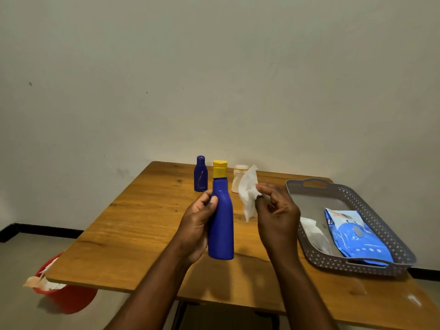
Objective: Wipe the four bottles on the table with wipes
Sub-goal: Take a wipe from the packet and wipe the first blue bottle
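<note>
Left hand [198,226] wraps around a tall blue bottle [221,222], thumb across its shoulder, palm and fingers along its left side. Bottle held upright above the tabletop [133,225], base clear of the wood; neck end open or flat-topped, cannot tell which.

Right hand [277,214] sits just right of the bottle, apart from it, fingertips pinched on a crumpled white wipe [248,192]. Wipe stands up above the fingers and hangs a little below them, not touching the held bottle.

Beyond the hands, toward the far edge of the tabletop, three more bottles stand upright in a row: a small dark blue bottle [200,174] beyond the left hand, a yellow-capped bottle [219,169] directly behind the held one and mostly hidden by it, and a cream bottle [238,178] partly hidden behind the raised wipe.

Right of the right hand, a grey perforated tray [390,229] rests on the tabletop. Inside it lie a blue wipes pack [357,236] and, just beside the pack on the hand's side, a loose white wipe [314,232].

Below and left of the left forearm, off the tabletop's near-left corner, a red bucket [69,298] stands on the floor with crumpled wipes [39,279] over its rim.
</note>
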